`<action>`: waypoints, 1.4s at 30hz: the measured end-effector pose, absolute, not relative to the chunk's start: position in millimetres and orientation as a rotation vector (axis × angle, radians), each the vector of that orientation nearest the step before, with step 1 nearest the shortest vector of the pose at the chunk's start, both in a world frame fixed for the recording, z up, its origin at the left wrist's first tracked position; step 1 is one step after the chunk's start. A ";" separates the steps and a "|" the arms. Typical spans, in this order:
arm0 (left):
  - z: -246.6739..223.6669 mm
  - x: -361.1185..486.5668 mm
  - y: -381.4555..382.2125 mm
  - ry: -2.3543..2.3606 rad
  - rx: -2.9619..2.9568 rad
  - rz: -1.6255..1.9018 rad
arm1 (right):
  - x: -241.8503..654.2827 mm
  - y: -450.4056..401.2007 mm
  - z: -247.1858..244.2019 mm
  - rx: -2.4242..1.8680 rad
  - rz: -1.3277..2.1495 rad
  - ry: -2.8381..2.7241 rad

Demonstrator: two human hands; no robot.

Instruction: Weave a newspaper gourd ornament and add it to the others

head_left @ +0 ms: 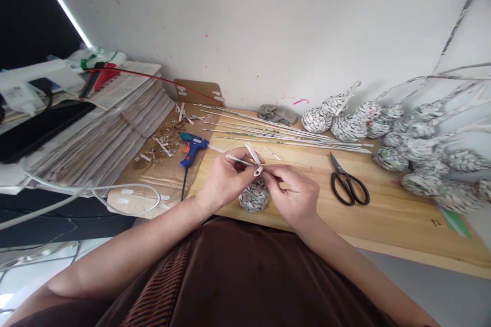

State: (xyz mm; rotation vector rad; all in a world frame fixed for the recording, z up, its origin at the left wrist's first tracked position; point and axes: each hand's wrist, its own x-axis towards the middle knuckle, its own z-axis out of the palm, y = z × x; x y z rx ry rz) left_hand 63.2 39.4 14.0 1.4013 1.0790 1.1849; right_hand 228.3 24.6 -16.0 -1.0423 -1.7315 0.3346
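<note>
A small ball woven from rolled newspaper sits low in front of me at the table's near edge. At its narrow top, several white paper strips stick out at different angles. My left hand is closed around the top of the piece from the left. From the right, my right hand pinches at the same top with thumb and forefinger, on a paper strip. Both hands partly cover the neck of the piece, so the exact hold of the fingertips is hard to see.
Black-handled scissors lie right of my hands. Long paper tubes stretch behind, beside a grey cloth. Finished-looking woven pieces crowd the right. A blue glue gun, paper scraps and stacked newspapers occupy the left.
</note>
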 end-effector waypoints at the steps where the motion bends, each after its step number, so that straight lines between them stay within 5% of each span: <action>1: 15.2 64.0 39.1 1.083 1.418 1.184 | 228.2 24.5 -15.5 -1.040 0.316 -1.742; 12: 20.0 66.2 36.9 1.139 1.543 1.116 | 230.4 24.7 -10.0 -1.019 0.207 -1.834; 26: 14.2 62.1 36.3 1.085 1.318 1.052 | 224.2 23.8 -22.1 -0.957 0.877 -1.386; 33: 19.4 61.8 33.8 1.087 1.412 1.072 | 225.7 21.5 -11.9 -1.119 0.841 -1.415; 42: 2.7 62.9 35.0 1.011 1.211 1.111 | 226.5 26.8 -14.9 -1.053 1.197 -1.206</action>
